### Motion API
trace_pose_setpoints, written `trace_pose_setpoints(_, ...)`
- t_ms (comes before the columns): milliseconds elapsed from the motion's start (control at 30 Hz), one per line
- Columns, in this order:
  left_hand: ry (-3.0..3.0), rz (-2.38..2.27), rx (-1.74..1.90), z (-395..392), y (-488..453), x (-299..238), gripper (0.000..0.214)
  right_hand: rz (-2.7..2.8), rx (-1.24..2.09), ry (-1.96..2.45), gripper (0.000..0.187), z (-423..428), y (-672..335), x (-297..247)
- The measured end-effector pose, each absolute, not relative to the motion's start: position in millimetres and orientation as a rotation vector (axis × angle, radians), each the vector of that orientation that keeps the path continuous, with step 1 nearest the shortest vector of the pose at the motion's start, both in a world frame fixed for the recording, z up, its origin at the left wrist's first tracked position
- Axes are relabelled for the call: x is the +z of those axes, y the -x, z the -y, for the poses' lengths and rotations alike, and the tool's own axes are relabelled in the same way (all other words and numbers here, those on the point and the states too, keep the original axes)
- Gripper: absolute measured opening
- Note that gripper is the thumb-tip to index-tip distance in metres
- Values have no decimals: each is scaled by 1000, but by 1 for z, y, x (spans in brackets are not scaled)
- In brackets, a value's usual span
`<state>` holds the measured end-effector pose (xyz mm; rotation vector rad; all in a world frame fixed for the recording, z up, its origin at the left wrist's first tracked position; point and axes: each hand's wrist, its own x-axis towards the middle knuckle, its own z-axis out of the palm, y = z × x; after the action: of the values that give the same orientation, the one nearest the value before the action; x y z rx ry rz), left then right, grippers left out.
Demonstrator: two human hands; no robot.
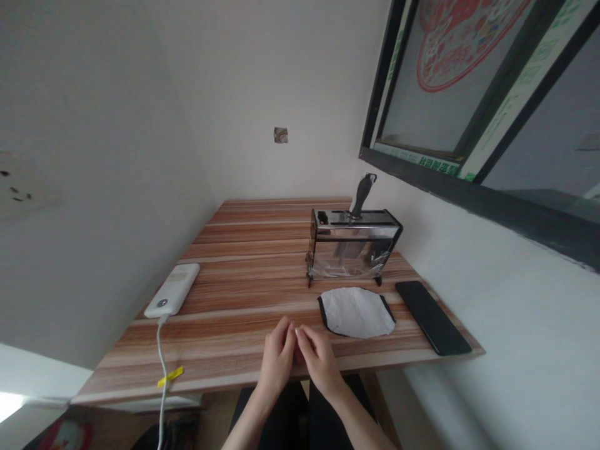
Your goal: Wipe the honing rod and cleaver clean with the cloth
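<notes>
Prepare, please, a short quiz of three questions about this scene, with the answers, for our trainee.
1. True or false: a white cable is connected to the white power bank.

2. Which one lies nearest to the person's right grip?
A) black smartphone
B) white black-edged cloth
C) white power bank

3. Fill in: the black handle rises from the ____ of the metal-framed device.

Key: 1. True. 2. B. 3. top.

Wht. pwr. bank (174, 290) w/ cable (160, 350) & yel. tape (175, 374) on L; blk. phone (431, 317) on R; dk.-framed window (422, 119) upper R.
</notes>
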<state>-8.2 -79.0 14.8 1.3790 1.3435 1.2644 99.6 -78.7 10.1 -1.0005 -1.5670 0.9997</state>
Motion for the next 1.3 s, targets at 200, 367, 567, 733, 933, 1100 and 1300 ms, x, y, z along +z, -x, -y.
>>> trace_pose_setpoints(200, -1396, -1342, 1266, 79, 9, 15, 31, 1573, 1010, 1002, 39, 79, -99, 12)
trace_pose_setpoints(367, -1409, -1364, 1291, 79, 9, 15, 28, 1558, 1028, 1003, 39, 79, -99, 12)
trace_pose_setpoints(567, -1424, -1392, 1270, 79, 9, 15, 30, 1554, 1074, 992, 39, 80, -100, 11)
trace_pose_setpoints(733, -1423, -1383, 1276, 79, 9, 14, 30, 1553, 1039, 991, 39, 80, -99, 13)
trace_pose_setpoints(933, -1437, -1375, 1269, 79, 10, 13, 30, 1549, 1067, 954, 39, 80, -98, 14)
trace_pose_setpoints(1100, -1433, -1371, 1268, 79, 10, 13, 31, 1545, 1076, 952, 39, 80, -99, 15)
trace_pose_setpoints(1300, -1426, -1378, 1281, 81, 9, 14, 32, 1539, 1074, 950, 39, 81, -99, 16)
